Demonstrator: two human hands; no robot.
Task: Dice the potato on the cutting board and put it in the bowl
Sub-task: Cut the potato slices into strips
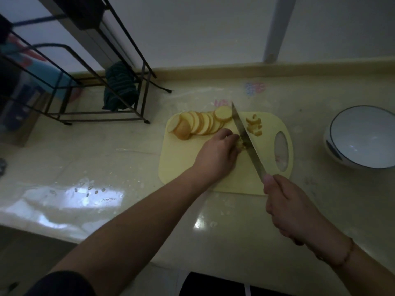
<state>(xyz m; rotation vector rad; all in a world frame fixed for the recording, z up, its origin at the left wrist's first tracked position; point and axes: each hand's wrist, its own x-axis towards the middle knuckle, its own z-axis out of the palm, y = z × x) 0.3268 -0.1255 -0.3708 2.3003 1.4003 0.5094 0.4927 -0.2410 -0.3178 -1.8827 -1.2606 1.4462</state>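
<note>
- Right hand (286, 206): fingers wrapped around the handle of the kitchen knife (248, 139); the blade runs diagonally across the cutting board (192, 163), tip toward its far edge.
- Left hand (218, 154): fingers curled down onto a small portion of potato (242, 144) at the board's centre, fingertips right against the blade's left face.
- Potato slices (198, 123): an overlapping fan of rounds along the far-left edge of the board, not yet diced.
- Diced pieces (255, 126): a small heap to the right of the blade, near the far edge, beside the oval handle cutout.
- Bowl (361, 136): on the counter (106, 150) well to the right of the board; nothing visible in it.
- Handling judgement: cut potato is firm but wet-faced and likely to slide (thin rounds may snap if bent). Best held pinned from above, fingertips tucked back from the edge; the dice look light enough to scoop loosely.
- Progress judgement: early; most slices remain.
</note>
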